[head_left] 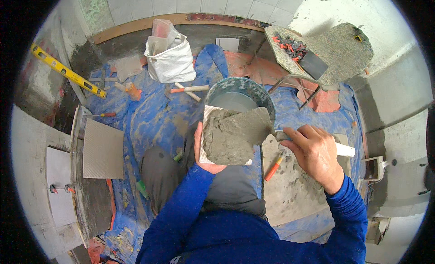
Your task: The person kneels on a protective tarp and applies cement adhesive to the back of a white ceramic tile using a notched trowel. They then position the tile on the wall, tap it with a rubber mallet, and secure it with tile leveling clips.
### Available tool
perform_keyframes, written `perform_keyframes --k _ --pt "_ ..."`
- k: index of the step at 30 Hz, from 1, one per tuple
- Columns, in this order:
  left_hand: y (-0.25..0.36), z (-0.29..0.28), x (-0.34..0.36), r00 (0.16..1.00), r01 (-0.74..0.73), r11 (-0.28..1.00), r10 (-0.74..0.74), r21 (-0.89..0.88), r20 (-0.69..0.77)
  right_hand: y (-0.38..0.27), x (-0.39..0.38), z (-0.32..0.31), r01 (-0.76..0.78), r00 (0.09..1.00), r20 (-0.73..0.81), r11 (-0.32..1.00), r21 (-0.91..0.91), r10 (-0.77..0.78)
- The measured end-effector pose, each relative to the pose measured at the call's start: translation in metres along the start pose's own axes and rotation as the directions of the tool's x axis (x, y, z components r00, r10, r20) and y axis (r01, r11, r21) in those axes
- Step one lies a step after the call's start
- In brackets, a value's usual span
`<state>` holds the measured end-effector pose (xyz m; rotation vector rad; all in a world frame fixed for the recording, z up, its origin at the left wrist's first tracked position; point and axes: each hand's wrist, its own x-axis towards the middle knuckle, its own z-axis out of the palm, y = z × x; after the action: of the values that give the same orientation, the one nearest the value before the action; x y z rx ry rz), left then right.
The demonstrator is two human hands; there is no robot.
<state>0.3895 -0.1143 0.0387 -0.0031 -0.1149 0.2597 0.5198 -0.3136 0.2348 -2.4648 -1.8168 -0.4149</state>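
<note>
My left hand (209, 167) is closed round the near left edge of a white square tile (248, 162), holding it up in front of my knees. Thick grey mortar (224, 146) covers most of the tile's upper face. In my right hand (317, 157) is a trowel (345, 149), its white handle end sticking out to the right. Its blade appears coated in mortar and lies over the tile's far right part. Just beyond the tile stands a dark bucket (268, 95) with cloudy grey water in it.
An orange-handled tool (273, 169) lies on a mortar-spotted board (294, 196) at right. Hammers (195, 88) and a white sack (172, 66) sit on blue sheeting (154, 116). A yellow spirit level (68, 72) leans far left, above a ribbed tile (103, 148). A stone slab (342, 51) stands back right.
</note>
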Motion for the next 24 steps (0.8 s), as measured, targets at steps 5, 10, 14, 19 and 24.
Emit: perform_keyframes --k 5,10,14,19,24 --pt "0.003 -0.006 0.000 0.994 -0.080 0.997 0.078 -0.014 -0.079 0.013 -0.007 0.000 -0.187 0.970 0.179 0.975 0.124 0.163" --pt "0.004 -0.009 0.001 0.988 -0.093 0.995 0.087 -0.039 -0.131 0.011 -0.015 -0.014 -0.267 0.929 0.338 0.904 0.333 0.150" --pt "0.003 -0.007 0.001 0.997 -0.051 0.996 0.047 -0.078 -0.053 -0.005 -0.022 -0.027 -0.093 0.972 0.232 0.968 0.233 0.037" --pt "0.002 -0.003 0.002 0.997 -0.054 0.998 0.053 -0.019 -0.056 -0.012 -0.010 -0.012 0.110 0.993 0.031 0.989 0.096 -0.113" --pt "0.003 -0.002 -0.001 0.997 -0.034 0.999 0.034 0.008 -0.069 0.002 0.000 -0.015 0.011 0.999 0.053 1.000 -0.029 -0.009"
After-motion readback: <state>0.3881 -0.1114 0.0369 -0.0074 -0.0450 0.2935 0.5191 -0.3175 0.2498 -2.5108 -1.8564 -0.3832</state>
